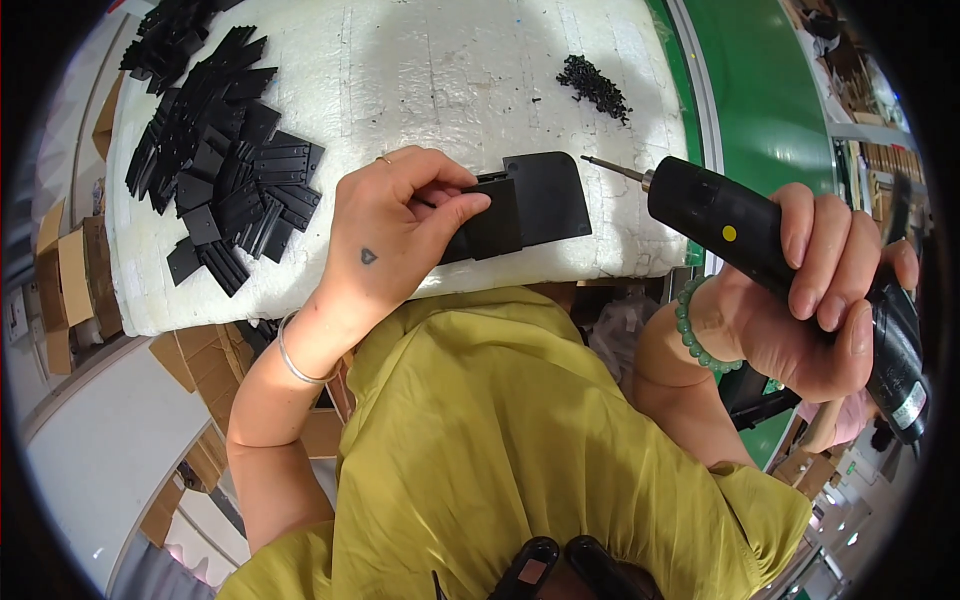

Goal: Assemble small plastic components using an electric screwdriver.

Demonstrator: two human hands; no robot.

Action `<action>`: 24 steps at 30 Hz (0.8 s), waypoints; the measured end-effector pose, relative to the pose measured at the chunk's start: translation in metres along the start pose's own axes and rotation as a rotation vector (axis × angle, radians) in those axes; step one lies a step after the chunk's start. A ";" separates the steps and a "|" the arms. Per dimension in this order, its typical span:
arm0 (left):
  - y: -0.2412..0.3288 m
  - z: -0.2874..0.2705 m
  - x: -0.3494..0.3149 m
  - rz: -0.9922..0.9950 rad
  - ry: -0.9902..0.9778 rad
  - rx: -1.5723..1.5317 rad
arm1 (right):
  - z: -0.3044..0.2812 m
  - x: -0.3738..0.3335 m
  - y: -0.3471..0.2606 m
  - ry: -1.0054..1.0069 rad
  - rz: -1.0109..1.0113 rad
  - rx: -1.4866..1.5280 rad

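Note:
My left hand (395,215) pinches a flat black plastic part (490,220) between thumb and fingers, close to the table's front edge. This piece lies against a wider black plate (552,198) with a rounded corner, which sticks out to its right. In my right hand (825,290) is a black electric screwdriver (725,215) with a yellow dot on its body. Its thin metal bit points left, off to the right of the plate and apart from it. The fingers of my right hand wrap round the tool's body.
A heap of black plastic parts (235,180) covers the left of the white padded table top (420,90). At the back right lies a small pile of black screws (595,88). A green surface (770,80) runs along the right. Cardboard boxes (75,275) stand at left.

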State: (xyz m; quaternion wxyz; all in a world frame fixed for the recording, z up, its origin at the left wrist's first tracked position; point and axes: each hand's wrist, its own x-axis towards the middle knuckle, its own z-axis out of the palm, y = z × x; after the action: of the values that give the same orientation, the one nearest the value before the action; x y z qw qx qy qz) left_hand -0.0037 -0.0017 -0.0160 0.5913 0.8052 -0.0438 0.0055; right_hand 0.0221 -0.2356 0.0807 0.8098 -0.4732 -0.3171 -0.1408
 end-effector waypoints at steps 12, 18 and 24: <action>0.001 -0.003 0.003 0.167 -0.017 0.241 | 0.003 0.000 0.001 -0.009 0.022 0.011; 0.001 -0.007 0.008 0.356 0.099 0.376 | 0.005 0.001 0.001 -0.060 0.047 0.007; 0.011 -0.014 0.007 0.214 -0.181 0.500 | 0.023 0.001 0.006 -0.263 0.167 -0.110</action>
State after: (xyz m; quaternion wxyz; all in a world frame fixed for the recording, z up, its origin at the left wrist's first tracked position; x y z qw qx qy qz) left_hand 0.0029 0.0077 -0.0011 0.3640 0.9142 -0.1782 0.0067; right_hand 0.0173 -0.2130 0.0856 0.7430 -0.5560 -0.3715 -0.0271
